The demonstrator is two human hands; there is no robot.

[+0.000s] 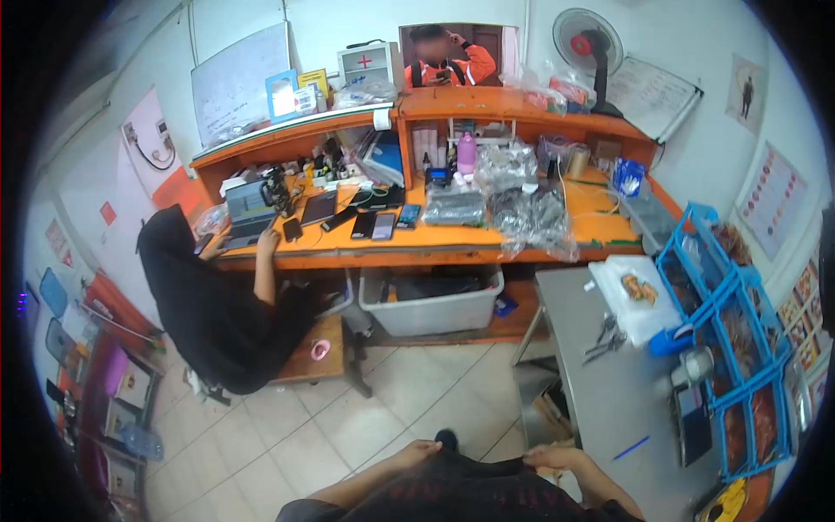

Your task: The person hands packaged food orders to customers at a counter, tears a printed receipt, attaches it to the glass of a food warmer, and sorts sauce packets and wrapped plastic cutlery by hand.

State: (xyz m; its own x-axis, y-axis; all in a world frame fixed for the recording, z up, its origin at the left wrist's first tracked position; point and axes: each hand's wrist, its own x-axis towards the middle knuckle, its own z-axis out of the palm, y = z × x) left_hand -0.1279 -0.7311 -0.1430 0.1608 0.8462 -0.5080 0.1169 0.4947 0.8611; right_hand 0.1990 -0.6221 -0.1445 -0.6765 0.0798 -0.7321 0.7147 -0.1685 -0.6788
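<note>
At the bottom of the head view, a black cloth (pixel 478 489) with faint reddish lettering stretches across my body. I cannot make out whether it is an apron or the front of a shirt. My left hand (pixel 416 454) pinches its upper left edge, while the opposite edge is gripped by my right hand (pixel 551 458). The cloth's upper edge sags slightly between the two hands. Just beyond it, a dark shoe (pixel 446 438) shows on the tiled floor.
A metal table (pixel 600 383) stands close on my right, bearing a blue pen (pixel 631 447), scissors (pixel 603 337) and blue bins (pixel 738 348). Ahead are an orange desk (pixel 326 254) and a grey tub (pixel 432 313). A seated person (pixel 209 304) uses a laptop (pixel 251 213); another person (pixel 448 65) stands behind the counter.
</note>
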